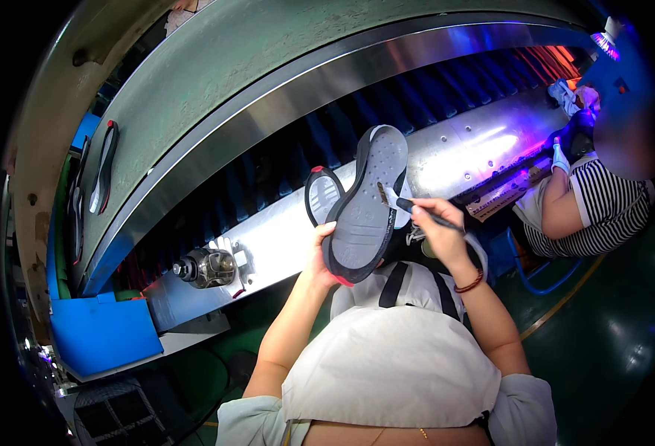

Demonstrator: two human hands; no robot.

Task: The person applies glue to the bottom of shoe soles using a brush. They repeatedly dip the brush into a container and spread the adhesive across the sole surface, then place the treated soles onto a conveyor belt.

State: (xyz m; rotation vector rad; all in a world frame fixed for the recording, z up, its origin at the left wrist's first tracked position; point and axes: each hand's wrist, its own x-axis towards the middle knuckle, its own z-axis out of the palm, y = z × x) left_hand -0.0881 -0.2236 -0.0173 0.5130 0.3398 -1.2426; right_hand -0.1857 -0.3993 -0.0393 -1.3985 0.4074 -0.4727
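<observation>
My left hand (318,251) is closed around the heel end of a grey shoe sole (361,219) with a black rim and a red heel tip. The sole's grey inner face, dotted with small holes, is turned up toward me. In my right hand (440,232) is a brush (403,203) with a dark handle, gripped like a pen. Its whitish and brown end meets the sole near the middle. Behind this sole, a second sole (323,195) with a red tip is partly hidden on the metal ledge.
A dark rounded pot (207,267) stands on the metal ledge (279,236), left of my hands. Ahead runs a green conveyor belt (216,82) carrying soles (104,167). A blue box (104,336) is at lower left. To the right sits a co-worker in a striped top (602,212).
</observation>
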